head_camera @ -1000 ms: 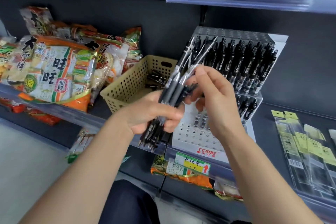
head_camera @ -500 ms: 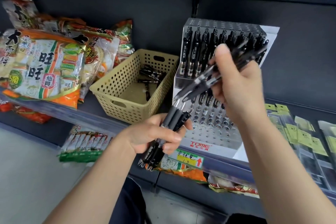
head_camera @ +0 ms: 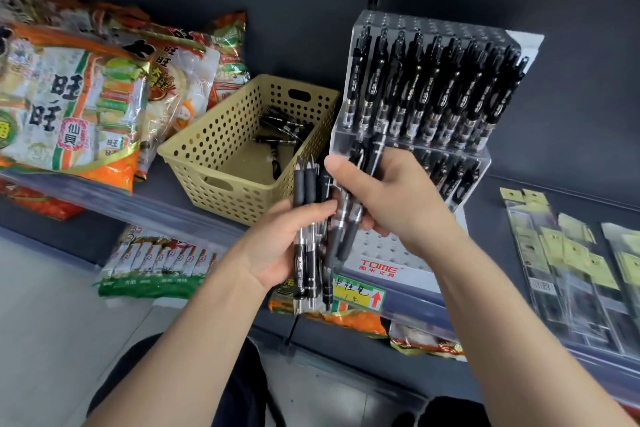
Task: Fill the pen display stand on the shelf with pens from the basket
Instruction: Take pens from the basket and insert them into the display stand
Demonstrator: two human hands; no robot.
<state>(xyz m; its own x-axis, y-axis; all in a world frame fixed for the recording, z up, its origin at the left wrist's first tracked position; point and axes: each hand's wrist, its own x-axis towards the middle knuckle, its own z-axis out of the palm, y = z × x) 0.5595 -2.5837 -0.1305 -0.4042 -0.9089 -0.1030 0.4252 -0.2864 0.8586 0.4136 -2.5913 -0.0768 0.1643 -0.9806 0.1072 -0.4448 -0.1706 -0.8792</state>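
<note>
Right hand (head_camera: 394,194), which half a second ago was raised in front of the top row of the stand (head_camera: 381,250), has come back down and now sits just beside the left hand (head_camera: 277,246). Its thumb and fingers are curled round what look like two pens (head_camera: 349,229), held with their rubber grips downward and touching the bundle of pens (head_camera: 306,253). The left hand is clamped on that bundle, which stands upright with the tips pointing up, in front of the shelf edge. So those two pens did not go into the stand on that reach. The likely reason is that the top row is already packed, while the second row is only part filled and the holes below it are bare. A few loose pens (head_camera: 280,125) lie in the basket (head_camera: 214,163), so plenty of filling is left.
</note>
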